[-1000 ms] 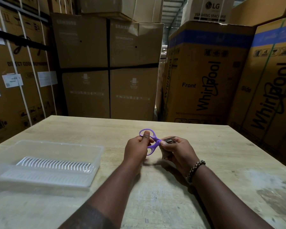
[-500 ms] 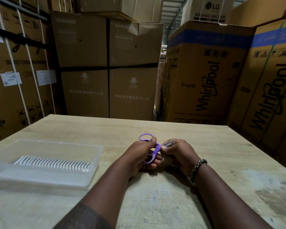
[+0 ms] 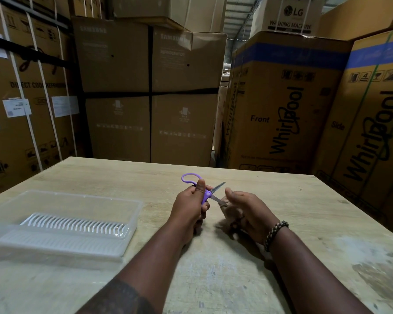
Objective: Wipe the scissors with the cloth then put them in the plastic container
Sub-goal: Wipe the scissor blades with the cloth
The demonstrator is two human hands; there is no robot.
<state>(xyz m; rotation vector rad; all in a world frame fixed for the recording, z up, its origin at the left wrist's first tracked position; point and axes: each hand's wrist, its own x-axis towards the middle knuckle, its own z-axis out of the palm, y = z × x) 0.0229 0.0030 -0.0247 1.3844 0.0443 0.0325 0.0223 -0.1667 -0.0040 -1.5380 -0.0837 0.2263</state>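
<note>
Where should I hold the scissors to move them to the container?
Grip the scissors by the purple handles, coming from the left, where the left hand holds them. The blades are spread open and point right toward the right hand, so keep fingers off that end. The container lies to the left.

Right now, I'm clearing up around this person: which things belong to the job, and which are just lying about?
In the job: purple scissors, gripped by the left hand; blurred brownish cloth in the right hand; plastic container on the table.
Just around: stacked cardboard boxes behind the table.
</note>
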